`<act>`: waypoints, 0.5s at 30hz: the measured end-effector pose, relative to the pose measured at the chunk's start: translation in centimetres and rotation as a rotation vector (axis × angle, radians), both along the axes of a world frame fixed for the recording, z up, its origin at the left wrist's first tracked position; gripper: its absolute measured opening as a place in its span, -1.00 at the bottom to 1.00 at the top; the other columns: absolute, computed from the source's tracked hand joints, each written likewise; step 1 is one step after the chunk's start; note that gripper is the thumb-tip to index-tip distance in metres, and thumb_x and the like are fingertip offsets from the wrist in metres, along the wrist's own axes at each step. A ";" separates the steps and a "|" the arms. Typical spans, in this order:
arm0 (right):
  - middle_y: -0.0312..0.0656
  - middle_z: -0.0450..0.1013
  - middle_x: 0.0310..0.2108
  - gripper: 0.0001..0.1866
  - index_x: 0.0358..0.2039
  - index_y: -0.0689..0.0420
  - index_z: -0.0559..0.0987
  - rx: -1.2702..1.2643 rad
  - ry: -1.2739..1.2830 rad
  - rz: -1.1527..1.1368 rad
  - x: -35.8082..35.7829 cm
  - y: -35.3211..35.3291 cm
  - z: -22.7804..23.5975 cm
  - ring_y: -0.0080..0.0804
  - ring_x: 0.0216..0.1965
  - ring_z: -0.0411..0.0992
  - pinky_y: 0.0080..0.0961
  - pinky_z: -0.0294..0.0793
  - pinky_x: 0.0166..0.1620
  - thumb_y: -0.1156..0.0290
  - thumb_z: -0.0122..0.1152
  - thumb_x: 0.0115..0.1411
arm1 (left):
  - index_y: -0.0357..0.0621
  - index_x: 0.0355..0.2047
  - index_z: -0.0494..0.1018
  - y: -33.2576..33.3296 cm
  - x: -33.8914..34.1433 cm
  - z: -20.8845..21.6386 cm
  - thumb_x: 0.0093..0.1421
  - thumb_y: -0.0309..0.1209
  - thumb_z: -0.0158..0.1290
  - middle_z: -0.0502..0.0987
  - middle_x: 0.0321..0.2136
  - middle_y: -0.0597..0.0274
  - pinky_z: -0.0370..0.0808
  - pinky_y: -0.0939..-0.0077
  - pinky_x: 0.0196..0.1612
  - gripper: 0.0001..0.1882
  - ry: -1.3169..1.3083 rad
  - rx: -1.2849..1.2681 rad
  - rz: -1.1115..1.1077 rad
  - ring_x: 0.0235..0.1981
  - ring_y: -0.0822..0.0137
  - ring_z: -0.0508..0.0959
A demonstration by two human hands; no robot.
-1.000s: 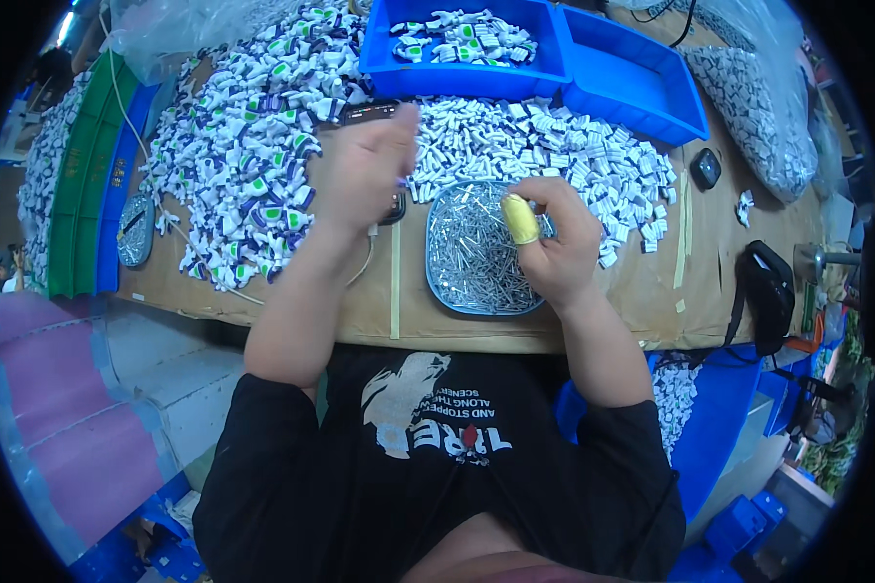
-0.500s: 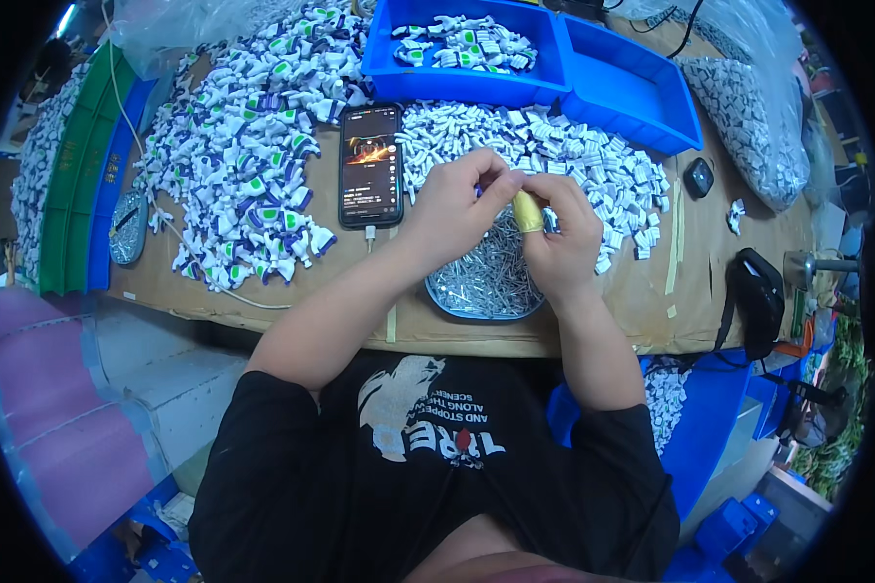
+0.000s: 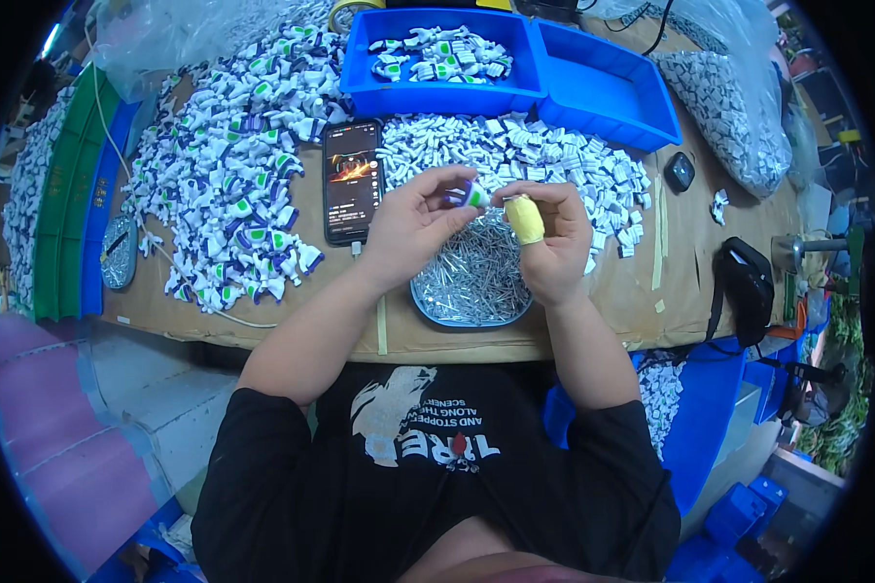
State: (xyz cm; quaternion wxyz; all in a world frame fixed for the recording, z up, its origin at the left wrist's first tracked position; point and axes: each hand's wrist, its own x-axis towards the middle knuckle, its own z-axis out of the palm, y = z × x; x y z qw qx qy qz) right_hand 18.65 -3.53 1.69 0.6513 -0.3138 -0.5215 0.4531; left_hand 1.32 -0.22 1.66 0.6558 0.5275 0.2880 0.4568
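My left hand (image 3: 410, 231) is closed on a small toy figure piece (image 3: 475, 194) in white, purple and green, gripped between thumb and fingers. Just to its right, my right hand (image 3: 559, 238) pinches with its fingertips; what lies in that pinch is too small to make out. Yellow tape (image 3: 525, 220) wraps the right thumb. Beneath both hands sits a blue-rimmed tray (image 3: 472, 325) full of loose metal pins or screws (image 3: 472, 282). A heap of small white striped parts (image 3: 544, 155) spreads behind the hands, partly hidden by them.
Left lies a big pile of white, purple and green toy pieces (image 3: 233, 185). A phone (image 3: 353, 185) with a plugged-in cable lies beside it. Two blue bins (image 3: 447, 97) stand at the back, one holding toy pieces. A black pouch (image 3: 749, 282) and a clamp-like metal fitting (image 3: 787, 255) are at right.
My hands, which were together at the fingertips, have drawn apart. The toy piece now shows plainly in my left hand. The whole view has shifted slightly.
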 end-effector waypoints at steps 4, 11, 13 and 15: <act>-0.10 0.48 -0.23 -0.71 -0.15 0.28 0.52 0.029 -0.405 -0.140 0.1 0.2 0.1 -0.38 -0.20 0.49 -0.58 0.45 -0.11 0.75 0.06 0.10 | -0.35 0.03 0.31 0.2 -0.4 -0.7 0.13 -0.62 0.12 0.49 -0.22 0.13 0.51 0.61 -0.12 -0.56 -0.035 -0.084 0.164 -0.23 0.44 0.54; -0.11 0.49 -0.30 -0.70 -0.26 0.20 0.63 0.113 -0.673 -0.248 -0.1 0.3 0.6 -0.40 -0.29 0.48 -0.59 0.47 -0.23 0.76 0.17 -0.03 | -0.26 -0.29 0.58 0.2 -0.3 -0.4 0.08 -0.51 0.21 0.55 -0.38 0.21 0.48 0.67 -0.31 -0.83 0.215 0.216 0.258 -0.37 0.51 0.56; -0.13 0.50 -0.34 -0.73 -0.30 0.19 0.63 0.068 -0.637 -0.253 -0.3 0.3 0.9 -0.39 -0.32 0.49 -0.57 0.47 -0.26 0.73 0.20 -0.04 | -0.26 -0.26 0.57 0.1 -0.3 -0.2 0.09 -0.51 0.20 0.55 -0.38 0.20 0.48 0.67 -0.31 -0.82 0.239 0.233 0.260 -0.37 0.50 0.56; -0.14 0.50 -0.36 -0.75 -0.31 0.20 0.63 0.105 -0.680 -0.252 -0.2 0.5 0.9 -0.38 -0.34 0.50 -0.56 0.47 -0.28 0.72 0.21 -0.05 | -0.26 -0.24 0.57 0.0 -0.3 0.0 0.09 -0.51 0.20 0.56 -0.38 0.19 0.48 0.68 -0.32 -0.80 0.263 0.249 0.262 -0.37 0.49 0.56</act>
